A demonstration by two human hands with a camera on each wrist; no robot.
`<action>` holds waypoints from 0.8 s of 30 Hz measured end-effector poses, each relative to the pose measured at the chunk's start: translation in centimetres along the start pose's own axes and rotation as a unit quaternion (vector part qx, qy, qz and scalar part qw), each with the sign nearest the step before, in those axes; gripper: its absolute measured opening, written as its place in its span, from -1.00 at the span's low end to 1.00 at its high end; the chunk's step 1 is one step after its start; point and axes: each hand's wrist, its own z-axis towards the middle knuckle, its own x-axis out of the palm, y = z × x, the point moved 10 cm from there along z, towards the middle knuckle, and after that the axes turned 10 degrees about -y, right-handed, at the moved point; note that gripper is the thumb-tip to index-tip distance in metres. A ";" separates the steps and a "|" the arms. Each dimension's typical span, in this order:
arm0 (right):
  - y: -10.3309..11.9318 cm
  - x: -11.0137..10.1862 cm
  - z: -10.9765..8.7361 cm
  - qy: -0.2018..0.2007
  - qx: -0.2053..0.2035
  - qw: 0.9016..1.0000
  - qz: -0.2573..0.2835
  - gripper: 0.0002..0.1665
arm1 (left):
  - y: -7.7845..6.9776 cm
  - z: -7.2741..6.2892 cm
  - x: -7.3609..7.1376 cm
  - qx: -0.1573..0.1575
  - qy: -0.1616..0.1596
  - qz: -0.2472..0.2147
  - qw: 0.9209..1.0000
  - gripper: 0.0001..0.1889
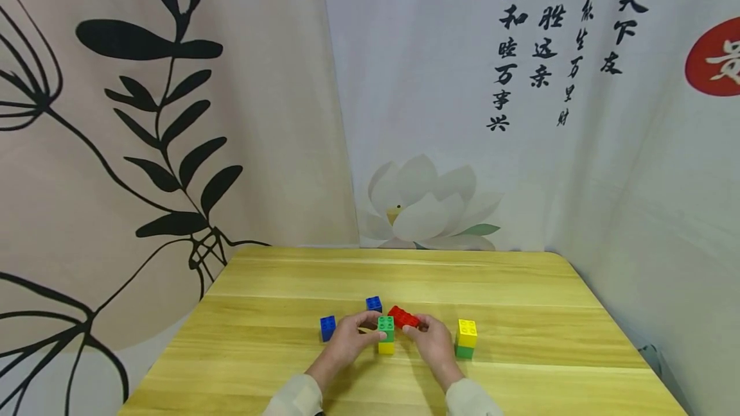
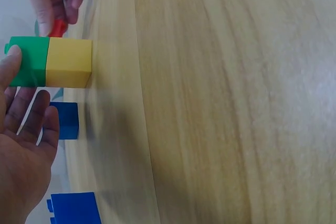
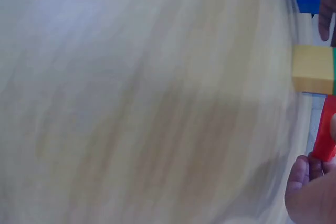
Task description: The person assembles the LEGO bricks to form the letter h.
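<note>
Between the thumb and fingers of my left hand (image 1: 345,340) is a green brick (image 1: 385,325), which sits on top of a yellow brick (image 1: 386,348). In the left wrist view the yellow brick (image 2: 69,62) stands on the table, and the thumb presses the green brick (image 2: 32,62). My right hand (image 1: 435,343) pinches one end of a longer red brick (image 1: 403,317), held at a slant just right of the stack. The right wrist view shows the red brick (image 3: 325,129) in the fingers, close to the yellow brick (image 3: 312,69); part of it is cut off.
One blue brick (image 1: 374,303) stands behind the left hand, and another blue brick (image 1: 327,328) to its left. Right of the right hand is a stack with a yellow brick (image 1: 466,331) on a green brick (image 1: 464,352). The wooden table (image 1: 549,300) reaches back to a printed curtain (image 1: 289,114).
</note>
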 end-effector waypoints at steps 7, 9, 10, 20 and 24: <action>1.8 -0.3 0.2 0.004 -0.006 1.000 0.019 -0.52 | 0.1 0.0 0.0 -0.015 0.008 -0.011 1.000 -0.58; 2.5 -0.5 0.4 0.004 -0.013 1.000 0.025 -0.52 | 0.3 0.0 0.0 -0.023 0.010 -0.011 1.000 -0.57; 2.8 -0.6 0.5 0.006 -0.017 1.000 0.025 -0.52 | 0.3 0.0 0.0 -0.025 0.011 -0.011 1.000 -0.57; 6.4 -2.9 1.1 0.013 -0.057 0.998 0.028 -0.54 | 0.6 0.1 0.3 -0.037 0.017 -0.022 0.999 -0.64; 7.1 -4.0 1.5 0.020 -0.068 0.997 0.017 -0.52 | 0.6 0.3 0.5 -0.039 0.016 -0.020 0.999 -0.65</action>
